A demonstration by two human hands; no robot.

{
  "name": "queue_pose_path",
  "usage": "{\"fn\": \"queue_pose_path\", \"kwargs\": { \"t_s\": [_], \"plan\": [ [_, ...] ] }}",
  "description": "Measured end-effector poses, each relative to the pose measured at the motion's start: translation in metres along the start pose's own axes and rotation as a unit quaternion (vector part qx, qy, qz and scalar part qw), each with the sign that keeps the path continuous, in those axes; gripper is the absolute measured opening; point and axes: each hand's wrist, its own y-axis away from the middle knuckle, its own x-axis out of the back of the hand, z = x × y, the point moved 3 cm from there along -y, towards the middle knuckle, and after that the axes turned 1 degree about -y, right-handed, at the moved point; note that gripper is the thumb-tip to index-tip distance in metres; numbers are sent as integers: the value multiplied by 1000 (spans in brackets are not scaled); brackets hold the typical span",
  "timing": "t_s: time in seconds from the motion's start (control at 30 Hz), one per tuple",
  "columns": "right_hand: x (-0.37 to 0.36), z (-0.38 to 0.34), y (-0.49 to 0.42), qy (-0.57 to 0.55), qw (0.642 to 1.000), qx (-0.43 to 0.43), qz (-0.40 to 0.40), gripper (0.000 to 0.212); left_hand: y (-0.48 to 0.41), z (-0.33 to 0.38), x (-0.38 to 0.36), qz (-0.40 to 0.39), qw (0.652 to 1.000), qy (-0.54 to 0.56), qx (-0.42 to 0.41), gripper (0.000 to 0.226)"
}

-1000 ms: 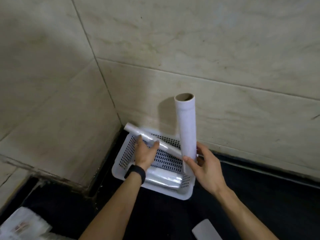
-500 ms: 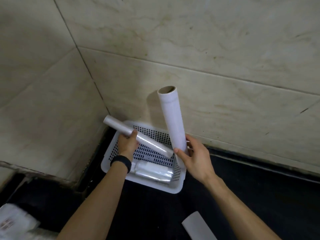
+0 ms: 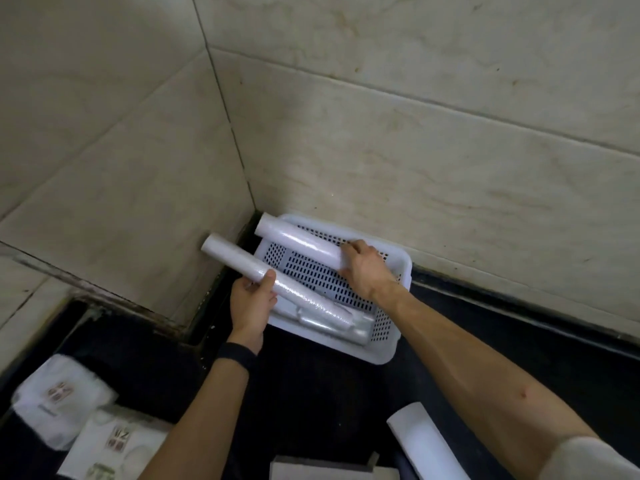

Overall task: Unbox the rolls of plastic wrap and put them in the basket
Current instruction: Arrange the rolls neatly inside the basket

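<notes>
A white perforated basket (image 3: 398,268) stands on the dark counter in the corner of the tiled walls. My left hand (image 3: 251,306) grips a roll of plastic wrap (image 3: 239,259) that slants across the basket's near left side, its far end sticking out past the rim. My right hand (image 3: 365,268) holds a second roll (image 3: 294,239) lying along the basket's far side, one end resting over the far left corner. More wrapped rolls (image 3: 329,325) lie in the basket's near end.
Beige tiled walls close in behind and to the left. White printed packages (image 3: 62,407) lie at the lower left. Another white roll (image 3: 426,441) lies at the lower right beside my right arm, and a box edge (image 3: 322,471) shows at the bottom.
My right hand has tipped its roll from upright down onto the basket's far side. My left hand's roll shifted toward the basket's near left. The camera tilted downward.
</notes>
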Motion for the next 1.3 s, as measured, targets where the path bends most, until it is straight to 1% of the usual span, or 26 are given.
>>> {"fn": "queue_pose_path", "kwargs": {
  "t_s": [0.1,0.23,0.37,0.47,0.7,0.77,0.8,0.87,0.93,0.97,1.0,1.07,1.13,1.2,1.3],
  "plan": [
    [-4,0,1,2,1000,-11,2,52,-1,-4,3,0,1000,-4,-6,41],
    [-5,-2,-1,33,999,-16,-2,56,-3,-8,4,-1,1000,-14,-13,41],
    [-9,-7,-3,74,997,-9,24,60,-6,-11,5,-1,1000,-13,-8,44],
    [-12,-4,-1,105,994,-11,35,59,-6,-10,5,-6,1000,-13,-6,43],
    [-5,12,3,71,997,25,31,68,-5,-5,-1,-4,1000,18,20,43],
    [1,20,10,45,998,22,35,67,-6,-2,-10,-4,999,32,27,38],
    [5,25,17,36,998,15,49,64,-7,-1,-16,-2,999,35,27,35],
    [10,38,38,15,993,-14,113,57,-11,1,-31,-2,999,35,27,32],
    [9,54,66,-22,982,-55,181,55,-15,-1,-49,-12,999,27,36,31],
    [5,62,79,-44,977,-77,194,56,-16,-4,-59,-15,999,23,42,32],
    [0,68,91,-71,974,-101,190,58,-17,-7,-68,-8,999,18,51,35],
    [-13,74,110,-151,964,-143,167,56,-19,-15,-82,28,997,8,73,40],
    [-26,70,122,-242,948,-139,155,48,-20,-20,-90,58,994,25,93,40],
    [-40,59,132,-326,928,-125,134,45,-23,-22,-93,60,992,42,107,38],
    [-60,48,139,-411,890,-146,131,53,-24,-19,-95,54,991,65,105,37]
  ]
}}
